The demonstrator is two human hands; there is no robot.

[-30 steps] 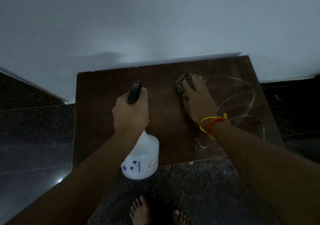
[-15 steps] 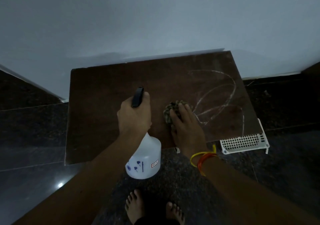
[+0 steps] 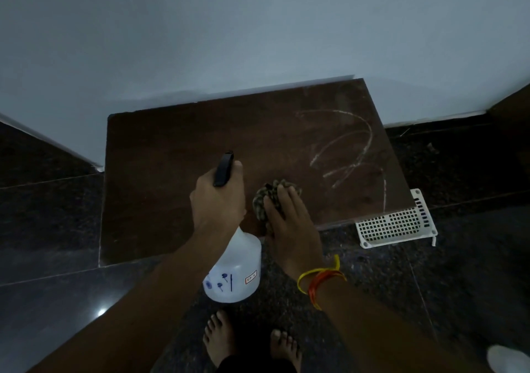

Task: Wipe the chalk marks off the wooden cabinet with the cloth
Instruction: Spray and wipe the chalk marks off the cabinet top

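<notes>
The dark wooden cabinet top [image 3: 172, 149] lies below me against a pale wall. White chalk marks [image 3: 350, 154] curve across its right half. My right hand [image 3: 289, 223] presses a bunched, patterned cloth [image 3: 269, 197] flat onto the wood near the front edge, left of the marks. My left hand [image 3: 218, 200] grips a white spray bottle [image 3: 233, 269] by its neck, thumb on the black trigger head [image 3: 223, 169], with the bottle body hanging in front of the cabinet edge.
A white plastic lattice tray [image 3: 395, 223] sticks out from under the cabinet's front right corner. Dark polished stone floor [image 3: 51, 229] surrounds the cabinet. My bare feet [image 3: 252, 344] stand just in front. A white object [image 3: 510, 358] shows at the bottom right corner.
My right hand has dragged the cloth from the far middle of the top back toward the front edge. The left hand with the bottle has stayed about where it was.
</notes>
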